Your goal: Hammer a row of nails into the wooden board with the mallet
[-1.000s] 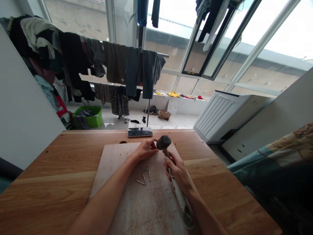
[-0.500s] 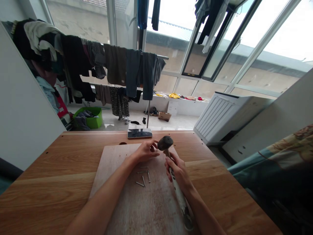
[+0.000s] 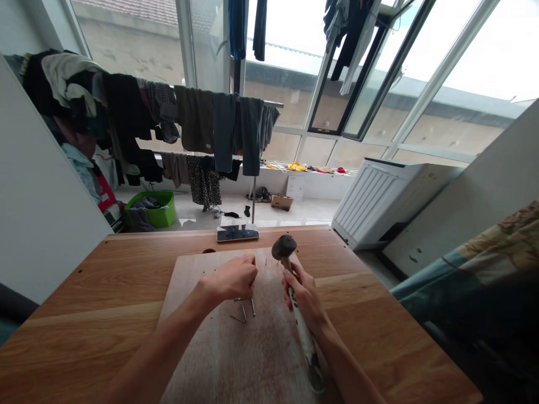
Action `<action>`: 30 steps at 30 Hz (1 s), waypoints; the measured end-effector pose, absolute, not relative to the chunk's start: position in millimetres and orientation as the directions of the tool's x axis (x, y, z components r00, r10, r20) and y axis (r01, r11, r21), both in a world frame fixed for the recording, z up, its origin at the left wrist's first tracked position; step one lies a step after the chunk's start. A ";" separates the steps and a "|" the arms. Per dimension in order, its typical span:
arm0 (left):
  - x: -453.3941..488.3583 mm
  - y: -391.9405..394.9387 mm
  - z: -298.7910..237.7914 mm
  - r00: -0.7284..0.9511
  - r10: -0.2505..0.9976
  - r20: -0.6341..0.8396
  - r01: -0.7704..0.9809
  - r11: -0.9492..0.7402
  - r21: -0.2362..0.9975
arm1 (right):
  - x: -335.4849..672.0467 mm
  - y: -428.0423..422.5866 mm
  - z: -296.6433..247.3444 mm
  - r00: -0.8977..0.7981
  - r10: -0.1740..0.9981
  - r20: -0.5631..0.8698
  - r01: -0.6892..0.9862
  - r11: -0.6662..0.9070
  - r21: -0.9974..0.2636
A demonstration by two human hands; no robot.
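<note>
Head view – right hand (image 3: 304, 293) fingers wrapped round one hammer (image 3: 295, 303); left hand (image 3: 232, 278) fingers curled over three nails (image 3: 244, 308).

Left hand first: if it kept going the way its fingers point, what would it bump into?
Probably the loose nails: the left hand curls down over them on the board, though contact is hard to judge.

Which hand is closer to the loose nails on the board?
Left. The left hand is right over the nails, touching or nearly so. The right hand is off to their right, gripping the hammer.
</note>
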State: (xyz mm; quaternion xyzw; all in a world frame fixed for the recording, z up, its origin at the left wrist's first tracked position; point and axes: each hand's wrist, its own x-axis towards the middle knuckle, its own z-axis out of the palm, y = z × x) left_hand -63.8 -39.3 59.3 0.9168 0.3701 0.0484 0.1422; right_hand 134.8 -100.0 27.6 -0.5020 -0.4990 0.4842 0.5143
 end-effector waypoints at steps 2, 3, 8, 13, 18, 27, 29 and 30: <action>-66.9 -28.5 48.5 0.686 0.724 0.073 0.624 -0.636 0.454 | 133.9 -100.2 28.2 0.026 0.999 0.018 0.001 0.018 -1.000; -68.1 -22.8 41.8 0.642 0.755 0.132 0.587 -0.594 0.550 | 133.7 -100.4 28.3 0.027 1.000 0.012 0.001 0.012 -1.000; -66.6 -3.9 7.9 0.328 0.877 0.351 0.354 -0.458 0.815 | 133.1 -102.1 28.0 0.040 0.999 0.017 0.019 0.016 -1.000; -62.0 -3.9 -4.0 0.357 0.852 0.384 0.369 -0.506 0.779 | 131.9 -103.7 30.1 0.023 1.000 0.019 0.036 0.018 -0.999; -61.6 -5.2 -6.4 0.389 0.828 0.403 0.390 -0.544 0.743 | 129.7 -105.3 33.8 -0.006 1.000 0.013 0.029 0.013 -0.999; -61.6 -5.4 -4.8 0.399 0.836 0.377 0.415 -0.532 0.738 | 126.4 -108.9 39.3 -0.034 0.999 -0.016 0.027 -0.015 -1.000; -61.7 -6.1 -3.7 0.401 0.835 0.376 0.422 -0.533 0.734 | 126.4 -108.2 37.5 -0.034 0.999 -0.012 0.012 -0.012 -1.000; -61.8 -6.6 -3.2 0.410 0.833 0.373 0.425 -0.536 0.729 | 126.5 -107.8 36.6 -0.034 0.999 -0.009 0.006 -0.009 -1.000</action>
